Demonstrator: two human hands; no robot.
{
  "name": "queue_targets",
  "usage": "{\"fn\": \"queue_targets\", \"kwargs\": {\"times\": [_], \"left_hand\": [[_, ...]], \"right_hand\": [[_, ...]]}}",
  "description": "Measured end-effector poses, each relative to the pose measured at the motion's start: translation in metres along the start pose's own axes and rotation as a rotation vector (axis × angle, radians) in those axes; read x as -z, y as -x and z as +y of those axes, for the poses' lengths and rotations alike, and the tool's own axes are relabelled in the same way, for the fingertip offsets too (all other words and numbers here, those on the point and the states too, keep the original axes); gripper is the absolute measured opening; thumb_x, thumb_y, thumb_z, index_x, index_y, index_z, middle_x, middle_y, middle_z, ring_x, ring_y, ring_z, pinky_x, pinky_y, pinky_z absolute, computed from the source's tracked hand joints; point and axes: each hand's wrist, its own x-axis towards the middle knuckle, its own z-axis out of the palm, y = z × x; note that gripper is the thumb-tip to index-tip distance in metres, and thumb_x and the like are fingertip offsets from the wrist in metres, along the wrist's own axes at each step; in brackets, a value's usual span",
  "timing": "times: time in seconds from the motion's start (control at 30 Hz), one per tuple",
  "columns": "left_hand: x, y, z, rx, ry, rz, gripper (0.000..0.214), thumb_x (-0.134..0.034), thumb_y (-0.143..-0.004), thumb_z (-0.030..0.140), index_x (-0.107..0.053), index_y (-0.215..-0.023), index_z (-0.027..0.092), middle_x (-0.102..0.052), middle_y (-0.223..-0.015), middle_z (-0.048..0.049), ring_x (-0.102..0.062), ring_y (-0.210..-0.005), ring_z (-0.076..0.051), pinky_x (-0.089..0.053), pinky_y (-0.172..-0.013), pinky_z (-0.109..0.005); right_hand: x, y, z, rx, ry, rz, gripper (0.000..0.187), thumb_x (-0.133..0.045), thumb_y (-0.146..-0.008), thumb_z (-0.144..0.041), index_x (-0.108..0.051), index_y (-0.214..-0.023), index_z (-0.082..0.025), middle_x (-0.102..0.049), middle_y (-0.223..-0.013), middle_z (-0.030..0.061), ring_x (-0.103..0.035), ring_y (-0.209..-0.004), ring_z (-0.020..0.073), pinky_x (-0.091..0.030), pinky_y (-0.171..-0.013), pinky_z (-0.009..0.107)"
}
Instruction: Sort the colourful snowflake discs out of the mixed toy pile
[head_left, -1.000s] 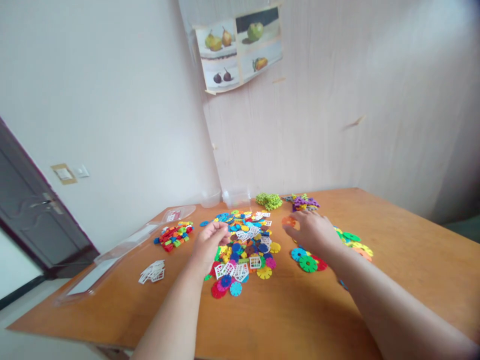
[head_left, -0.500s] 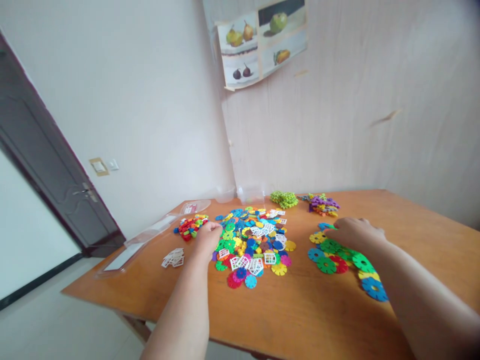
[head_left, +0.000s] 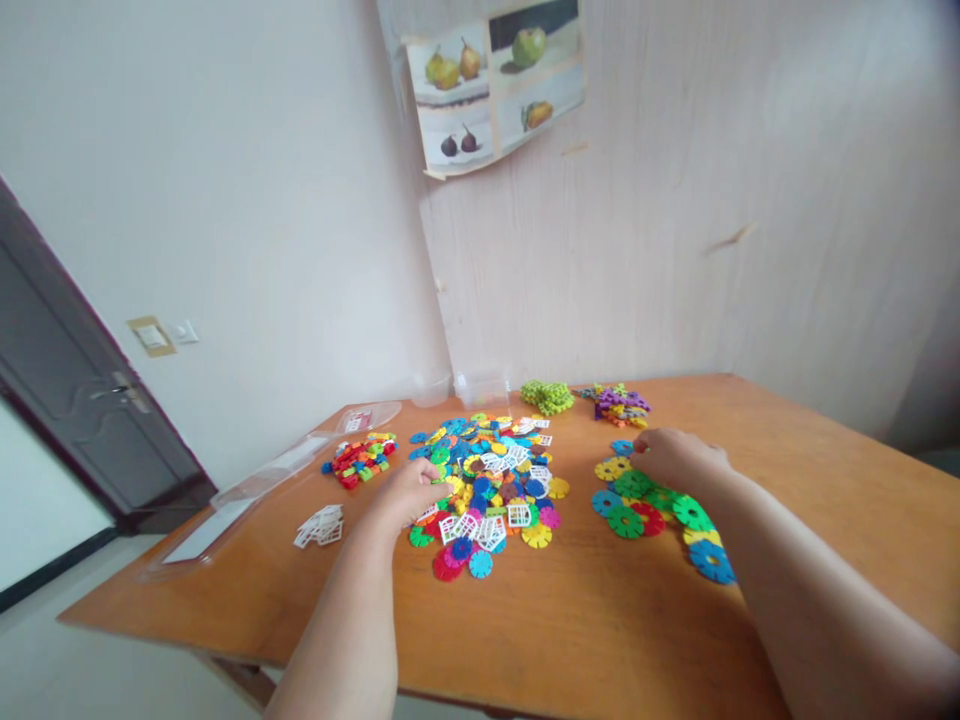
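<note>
A big heap of coloured plastic discs and white grid pieces [head_left: 487,490] lies in the middle of the wooden table [head_left: 585,630]. My left hand [head_left: 409,492] rests on the heap's left edge, fingers curled onto the pieces. My right hand [head_left: 675,458] lies palm down on a smaller row of large discs [head_left: 649,505] to the right, fingers bent at a green one. What either hand grips, if anything, is hidden.
Small red and mixed bricks [head_left: 358,460] and white grid pieces [head_left: 320,526] lie left of the heap. A clear plastic lid [head_left: 262,485] runs along the left edge. Green [head_left: 546,396] and purple [head_left: 619,404] clusters and two clear cups [head_left: 457,388] stand by the wall.
My right hand came off the table's middle and settled on the row of large discs at the right. My left hand dropped lower onto the heap's left edge. The camera swung about.
</note>
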Motion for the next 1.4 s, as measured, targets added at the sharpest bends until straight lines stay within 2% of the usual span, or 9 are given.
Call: {"fn": "queue_targets", "kwargs": {"times": [0.33,0.5,0.63,0.77,0.87,1.0,1.07,1.2,1.4], "left_hand": [[-0.002,-0.004,-0.005,-0.010,0.003,-0.013,0.030,-0.074,-0.066,0.040,-0.059,-0.082,0.020,-0.062,-0.073,0.0011,-0.060,-0.065,-0.017,-0.039,-0.052,-0.024],[0.000,-0.005,-0.007,0.002,-0.027,0.004,0.033,-0.076,-0.066,0.042,-0.061,-0.086,0.021,-0.065,-0.081,-0.0006,-0.062,-0.067,-0.018,-0.040,-0.053,-0.024],[0.003,-0.001,-0.003,0.014,-0.094,0.023,0.035,-0.078,-0.063,0.045,-0.061,-0.082,0.021,-0.065,-0.075,0.0006,-0.062,-0.064,-0.018,-0.036,-0.050,-0.024],[0.002,0.002,0.000,0.026,-0.061,0.032,0.032,-0.077,-0.064,0.041,-0.057,-0.080,0.022,-0.058,-0.064,0.0048,-0.054,-0.055,-0.014,-0.031,-0.047,-0.023],[0.000,0.000,0.002,-0.003,0.065,0.034,0.023,-0.070,-0.070,0.037,-0.057,-0.078,0.021,-0.056,-0.062,0.0044,-0.052,-0.054,-0.014,-0.031,-0.049,-0.022],[-0.002,0.000,0.011,-0.088,0.292,0.083,0.019,-0.067,-0.071,0.034,-0.058,-0.075,0.018,-0.057,-0.067,0.0025,-0.052,-0.062,-0.013,-0.036,-0.056,-0.022],[-0.002,0.004,0.019,-0.103,0.426,0.053,0.020,-0.068,-0.071,0.033,-0.059,-0.079,0.018,-0.056,-0.068,0.0032,-0.051,-0.061,-0.012,-0.037,-0.058,-0.022],[-0.006,0.016,0.037,-0.120,0.629,-0.109,0.024,-0.070,-0.071,0.031,-0.057,-0.087,0.018,-0.056,-0.070,0.0040,-0.052,-0.059,-0.010,-0.039,-0.057,-0.022],[-0.019,0.033,0.060,-0.173,0.695,-0.339,0.028,-0.073,-0.076,0.031,-0.055,-0.093,0.019,-0.061,-0.077,0.0021,-0.062,-0.067,-0.013,-0.045,-0.062,-0.024]], "right_hand": [[0.000,0.002,-0.001,0.019,-0.022,-0.004,0.027,-0.053,-0.079,-0.036,-0.073,-0.095,-0.028,-0.074,-0.106,0.0103,-0.067,-0.101,0.0322,-0.046,-0.087,0.051],[-0.001,0.001,-0.002,0.017,-0.021,0.025,0.041,-0.050,-0.083,-0.048,-0.072,-0.112,-0.029,-0.072,-0.111,0.0145,-0.065,-0.107,0.0364,-0.043,-0.092,0.056],[-0.002,0.002,-0.004,0.042,-0.030,0.064,0.051,-0.048,-0.084,-0.058,-0.069,-0.121,-0.029,-0.071,-0.116,0.0154,-0.063,-0.110,0.0384,-0.042,-0.093,0.057],[0.000,0.008,-0.010,0.089,-0.005,0.117,0.053,-0.046,-0.086,-0.057,-0.068,-0.125,-0.028,-0.071,-0.118,0.0154,-0.062,-0.112,0.0385,-0.041,-0.094,0.058],[0.003,0.016,-0.019,0.130,0.005,0.181,0.051,-0.047,-0.087,-0.053,-0.067,-0.126,-0.027,-0.070,-0.120,0.0152,-0.062,-0.114,0.0372,-0.041,-0.096,0.056],[0.005,0.029,-0.036,0.250,-0.057,0.260,0.048,-0.045,-0.090,-0.047,-0.067,-0.125,-0.023,-0.070,-0.123,0.0131,-0.062,-0.115,0.0333,-0.045,-0.095,0.048],[0.003,0.037,-0.047,0.349,-0.117,0.297,0.045,-0.046,-0.092,-0.045,-0.068,-0.123,-0.022,-0.070,-0.123,0.0120,-0.063,-0.113,0.0308,-0.047,-0.093,0.043],[-0.004,0.057,-0.068,0.587,-0.250,0.339,0.038,-0.048,-0.094,-0.041,-0.068,-0.120,-0.023,-0.070,-0.120,0.0105,-0.064,-0.110,0.0266,-0.049,-0.091,0.038],[-0.016,0.095,-0.095,0.848,-0.313,0.288,0.045,-0.053,-0.094,-0.040,-0.057,-0.136,-0.022,-0.069,-0.119,0.0102,-0.064,-0.107,0.0250,-0.050,-0.089,0.036]]}}
